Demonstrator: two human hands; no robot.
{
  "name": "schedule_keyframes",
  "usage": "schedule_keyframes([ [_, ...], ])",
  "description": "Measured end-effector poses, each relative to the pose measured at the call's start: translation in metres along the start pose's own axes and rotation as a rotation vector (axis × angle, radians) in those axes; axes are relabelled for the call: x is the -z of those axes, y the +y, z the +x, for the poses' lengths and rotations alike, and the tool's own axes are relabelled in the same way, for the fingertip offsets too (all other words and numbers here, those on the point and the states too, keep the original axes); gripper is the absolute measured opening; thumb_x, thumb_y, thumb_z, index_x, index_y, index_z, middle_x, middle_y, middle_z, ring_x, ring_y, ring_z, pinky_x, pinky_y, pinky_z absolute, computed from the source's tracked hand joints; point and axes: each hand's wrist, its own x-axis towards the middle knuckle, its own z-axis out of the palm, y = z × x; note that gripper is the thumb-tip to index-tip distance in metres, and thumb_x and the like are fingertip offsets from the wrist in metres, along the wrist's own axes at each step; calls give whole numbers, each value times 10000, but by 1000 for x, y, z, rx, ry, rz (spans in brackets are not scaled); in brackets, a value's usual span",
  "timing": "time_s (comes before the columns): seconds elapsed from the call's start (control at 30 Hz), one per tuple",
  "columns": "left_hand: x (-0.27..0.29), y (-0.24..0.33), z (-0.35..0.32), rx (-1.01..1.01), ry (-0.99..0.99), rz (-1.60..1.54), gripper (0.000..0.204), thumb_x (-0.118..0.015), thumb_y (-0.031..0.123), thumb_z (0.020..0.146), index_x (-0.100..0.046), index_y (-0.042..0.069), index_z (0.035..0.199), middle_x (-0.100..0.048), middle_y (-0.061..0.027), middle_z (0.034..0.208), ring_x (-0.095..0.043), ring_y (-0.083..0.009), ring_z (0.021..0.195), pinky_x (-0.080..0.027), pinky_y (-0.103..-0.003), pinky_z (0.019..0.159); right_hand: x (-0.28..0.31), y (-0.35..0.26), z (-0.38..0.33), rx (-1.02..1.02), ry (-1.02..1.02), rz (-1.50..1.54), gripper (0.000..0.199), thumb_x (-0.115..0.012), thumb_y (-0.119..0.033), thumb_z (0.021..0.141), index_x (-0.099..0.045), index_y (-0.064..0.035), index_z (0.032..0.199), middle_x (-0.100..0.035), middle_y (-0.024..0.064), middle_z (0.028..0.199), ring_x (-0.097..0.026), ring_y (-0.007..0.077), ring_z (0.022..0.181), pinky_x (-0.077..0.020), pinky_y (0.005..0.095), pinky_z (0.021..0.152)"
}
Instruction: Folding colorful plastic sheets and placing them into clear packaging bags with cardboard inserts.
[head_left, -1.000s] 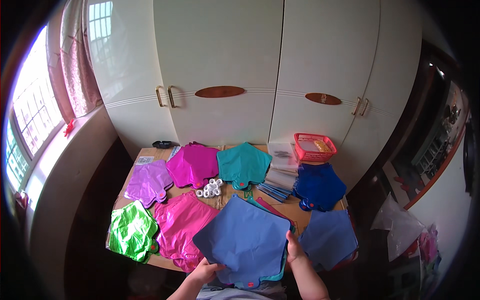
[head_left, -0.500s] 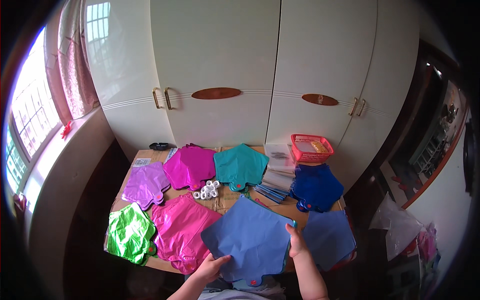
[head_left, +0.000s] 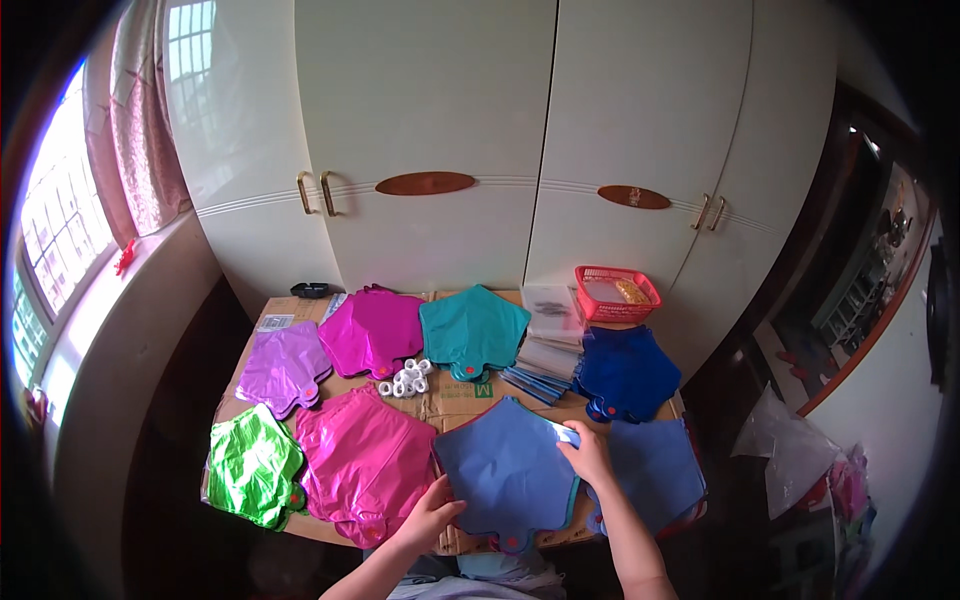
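A flat blue foil balloon [head_left: 510,475], star-like with a rounded tab and a red dot at its near end, lies in front of me on a stack with teal and red edges. My right hand [head_left: 586,452] pinches its upper right corner, which catches the light. At its lower left edge is my left hand [head_left: 433,515], closed with the thumb over the margin; the fingertips are partly hidden. A pink foil balloon [head_left: 365,455] lies just left of that hand. Another greyish-blue one [head_left: 655,470] lies right of my right forearm.
Farther back lie purple [head_left: 285,365], magenta [head_left: 372,330], teal [head_left: 475,325] and dark blue [head_left: 630,370] foil stacks; a green one [head_left: 252,465] is near left. White rings [head_left: 405,378], clear sleeves [head_left: 545,365] and a red basket [head_left: 617,294] stand among them on cardboard [head_left: 465,398]. Cabinets rise behind.
The blue foil balloon has come down and shifted right, now lying flatter on the stack. My right hand has moved up its edge to the upper corner. My left hand stays at the left edge.
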Motion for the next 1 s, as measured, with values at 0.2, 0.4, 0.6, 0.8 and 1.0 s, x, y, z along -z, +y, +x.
schedule_keyframes([
  [0.2,3,-9,-50,-125,-7,135,614,-551,-2,894,-225,7,1414,-394,-181,1330,-456,-208,1207,-415,-338,967,-11,3,-1,97,16,-139,362,-697,-168,771,-583,-37,1088,-627,174,1056,-596,359,978,-474,418,828],
  [0.4,-2,-28,-78,169,-236,124,404,-545,40,917,-423,-8,1300,-558,-135,1197,-537,-186,1119,-429,-302,957,-11,-7,6,148,-111,-257,463,-663,-268,820,-540,-24,1193,-507,152,1275,-441,331,1218,-380,395,995],
  [0.6,-12,-87,-60,510,-231,-294,351,-514,135,939,-488,-28,1250,-537,-163,1261,-476,-229,1229,-376,-337,1042,-31,-8,10,292,-216,-345,636,-613,-336,860,-384,32,1326,-427,214,1357,-366,347,1292,-307,411,1064],
  [0.8,-27,-86,-43,682,-133,-802,334,-553,166,907,-490,-35,1166,-524,-206,1237,-449,-315,1255,-380,-393,1051,-23,-15,-7,273,-263,-336,594,-594,-311,878,-384,21,1324,-453,214,1332,-393,337,1272,-299,410,1064],
  [1.0,-28,-88,-42,725,-73,-799,300,-496,125,930,-451,-54,1166,-517,-243,1217,-495,-330,1204,-447,-414,993,-13,-21,-27,176,-300,-171,526,-590,-292,885,-425,-8,1296,-517,198,1264,-483,337,1184,-375,401,998],
])
